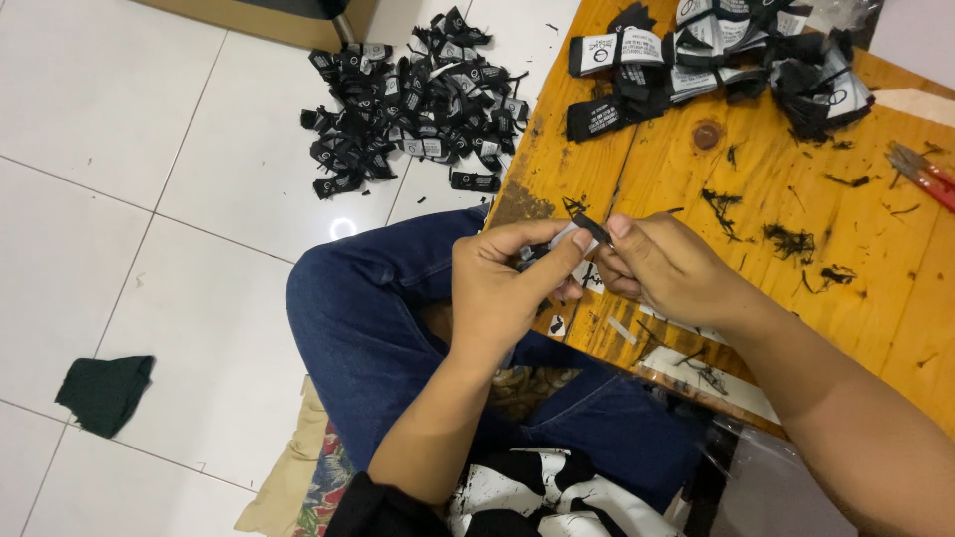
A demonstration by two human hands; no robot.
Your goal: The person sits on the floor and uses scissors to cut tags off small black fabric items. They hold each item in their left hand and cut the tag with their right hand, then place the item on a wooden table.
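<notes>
We hold a small woven garment label (587,231) between both hands at the near edge of the wooden table (875,298), just above our knee. The label is a narrow strip, black on the end that sticks up toward the right and white where it folds back under the thumb; small dark marks show on the white part, too fine to make out. Our left hand (502,288) is curled closed, thumb pressed along the forefinger, pinching the white lower part of the label. Our right hand (671,268) has its fingers drawn together, thumb and forefinger tips nipping the black end. The two hands touch at the fingertips, and the label sits between them, lifted just off the tabletop.

On the far side of the table lies a heap of folded labels (716,60), black and white mixed. Short black thread clippings (791,241) are scattered over the bare wood, and red-handled snips (923,174) rest near the right edge. On the white tiled floor (119,129) beyond our blue-jeaned leg (368,308) sits a second pile of labels (413,99), mostly black. A dark green cloth scrap (104,393) lies apart on the tiles at left.
</notes>
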